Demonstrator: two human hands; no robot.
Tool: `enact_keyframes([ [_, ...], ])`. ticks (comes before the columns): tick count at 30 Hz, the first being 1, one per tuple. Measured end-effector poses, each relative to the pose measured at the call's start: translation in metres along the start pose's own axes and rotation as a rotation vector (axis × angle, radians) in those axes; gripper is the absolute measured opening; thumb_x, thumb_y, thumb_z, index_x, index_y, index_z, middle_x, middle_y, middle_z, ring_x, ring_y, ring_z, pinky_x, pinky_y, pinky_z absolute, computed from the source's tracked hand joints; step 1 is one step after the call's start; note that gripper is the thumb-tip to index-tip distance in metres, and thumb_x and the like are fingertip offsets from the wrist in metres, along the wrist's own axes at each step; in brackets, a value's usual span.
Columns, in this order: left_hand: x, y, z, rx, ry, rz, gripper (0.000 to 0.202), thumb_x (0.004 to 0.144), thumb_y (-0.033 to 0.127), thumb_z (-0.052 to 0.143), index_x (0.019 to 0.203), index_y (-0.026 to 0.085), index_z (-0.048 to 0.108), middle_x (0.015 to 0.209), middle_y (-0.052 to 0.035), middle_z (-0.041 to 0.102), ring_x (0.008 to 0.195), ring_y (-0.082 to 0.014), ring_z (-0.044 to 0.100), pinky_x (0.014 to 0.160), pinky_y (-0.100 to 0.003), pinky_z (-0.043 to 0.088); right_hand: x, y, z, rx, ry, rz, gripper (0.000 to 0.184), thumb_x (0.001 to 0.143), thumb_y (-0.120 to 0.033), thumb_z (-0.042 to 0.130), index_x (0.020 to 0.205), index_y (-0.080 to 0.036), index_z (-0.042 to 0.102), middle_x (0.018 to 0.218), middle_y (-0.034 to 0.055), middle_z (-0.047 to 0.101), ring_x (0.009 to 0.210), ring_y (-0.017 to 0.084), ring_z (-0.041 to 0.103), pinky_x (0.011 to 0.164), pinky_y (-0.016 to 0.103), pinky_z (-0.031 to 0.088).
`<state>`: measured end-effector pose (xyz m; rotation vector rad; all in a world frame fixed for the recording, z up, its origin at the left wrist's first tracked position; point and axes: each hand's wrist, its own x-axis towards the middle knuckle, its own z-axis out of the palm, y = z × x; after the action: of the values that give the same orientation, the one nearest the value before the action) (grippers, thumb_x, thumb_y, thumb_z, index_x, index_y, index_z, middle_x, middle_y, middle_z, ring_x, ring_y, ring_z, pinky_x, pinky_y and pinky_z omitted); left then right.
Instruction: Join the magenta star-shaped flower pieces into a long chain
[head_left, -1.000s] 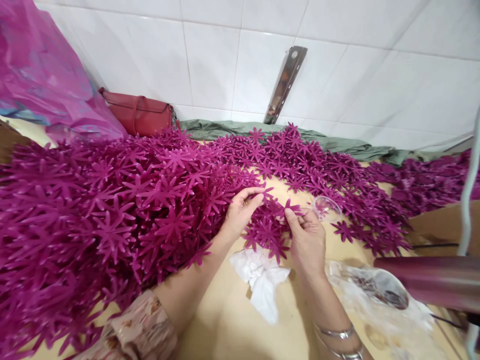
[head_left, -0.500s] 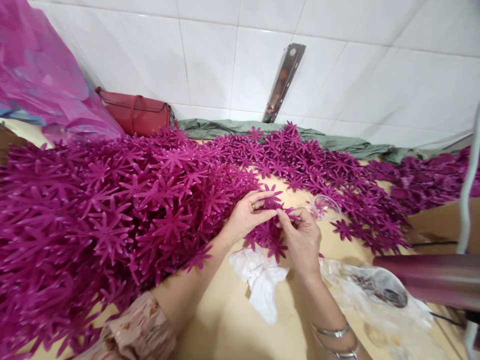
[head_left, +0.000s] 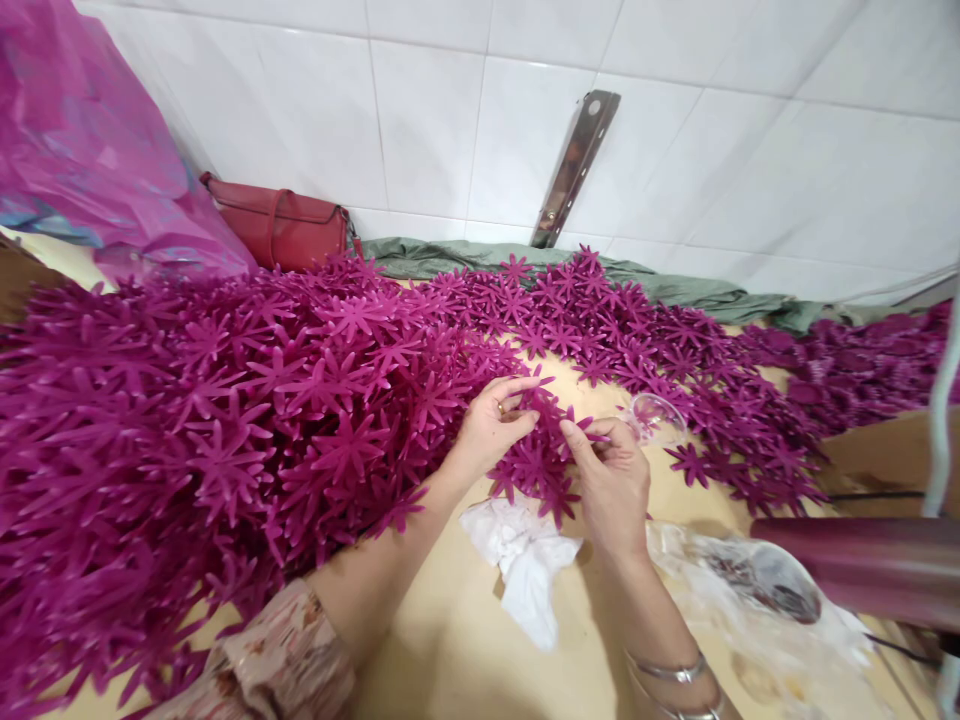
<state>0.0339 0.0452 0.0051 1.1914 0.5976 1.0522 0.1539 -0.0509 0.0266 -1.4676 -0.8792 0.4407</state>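
A huge heap of magenta star-shaped fabric flower petals [head_left: 225, 420] covers the table from the left edge to the far right. My left hand [head_left: 491, 430] is curled at the heap's near edge, its fingers pinched on a petal. My right hand [head_left: 611, 475] faces it, thumb and fingers closed on a petal [head_left: 581, 428] from the small cluster between the two hands. A small clear plastic cup [head_left: 652, 412] lies just beyond my right hand.
A crumpled white cloth [head_left: 525, 560] lies on the beige tabletop [head_left: 465, 640] below my hands. A clear plastic bag [head_left: 757, 590] and a dark red tube [head_left: 862, 565] sit at right. A red handbag [head_left: 281, 228], pink plastic sheet [head_left: 82, 150] and green cloth [head_left: 675, 285] line the tiled wall.
My hands came together over the small petal cluster and have drawn slightly apart again, each still pinching petals. The heap has not shifted.
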Motion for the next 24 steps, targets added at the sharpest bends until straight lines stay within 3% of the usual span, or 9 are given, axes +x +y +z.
enact_keyframes([
  [4, 0.001, -0.002, -0.001, 0.008, 0.009, 0.008, 0.045, 0.074, 0.014, 0.08, 0.119, 0.02, 0.074, 0.132, -0.009, 0.061, 0.105, -0.0164, 0.069, 0.092, -0.026, 0.058, 0.002, -0.003, -0.003, -0.01, 0.108, -0.059, 0.029, 0.09, -0.047, 0.072, 0.086, -0.02, 0.062, 0.078, -0.0026, 0.058, 0.071, 0.013, 0.051, 0.071, 0.028, 0.043],
  [9, -0.004, 0.005, 0.004, 0.029, -0.053, 0.07, 0.048, 0.074, 0.022, 0.086, 0.12, 0.022, 0.073, 0.132, -0.0076, 0.059, 0.106, -0.0163, 0.069, 0.095, -0.027, 0.058, 0.004, 0.0, -0.003, 0.025, 0.096, -0.044, 0.029, 0.091, -0.047, 0.069, 0.102, -0.02, 0.065, 0.093, 0.0024, 0.066, 0.082, 0.017, 0.058, 0.08, 0.031, 0.046],
  [16, -0.004, 0.015, 0.002, -0.007, 0.083, 0.191, 0.031, 0.09, 0.038, 0.074, 0.116, 0.021, 0.075, 0.125, -0.0079, 0.063, 0.117, -0.0195, 0.064, 0.111, -0.034, 0.051, 0.001, -0.006, -0.004, -0.078, 0.071, -0.063, 0.033, 0.098, -0.05, 0.059, 0.082, -0.021, 0.057, 0.076, -0.0034, 0.053, 0.071, 0.014, 0.047, 0.071, 0.028, 0.039],
  [21, -0.002, 0.015, 0.001, -0.041, 0.141, 0.2, 0.03, 0.088, 0.039, 0.076, 0.113, 0.022, 0.077, 0.123, -0.0076, 0.064, 0.119, -0.0207, 0.063, 0.113, -0.037, 0.049, -0.001, -0.012, -0.002, -0.158, 0.047, -0.116, 0.043, 0.1, -0.052, 0.056, 0.071, -0.023, 0.043, 0.068, -0.0057, 0.04, 0.066, 0.013, 0.036, 0.067, 0.029, 0.032],
  [24, -0.004, 0.015, 0.003, -0.051, 0.085, 0.185, 0.033, 0.084, 0.036, 0.081, 0.114, 0.021, 0.077, 0.123, -0.0076, 0.064, 0.114, -0.0192, 0.066, 0.107, -0.033, 0.054, -0.001, -0.013, -0.001, -0.173, 0.04, -0.142, 0.049, 0.099, -0.055, 0.056, 0.067, -0.024, 0.036, 0.066, -0.0058, 0.034, 0.065, 0.013, 0.033, 0.065, 0.029, 0.03],
])
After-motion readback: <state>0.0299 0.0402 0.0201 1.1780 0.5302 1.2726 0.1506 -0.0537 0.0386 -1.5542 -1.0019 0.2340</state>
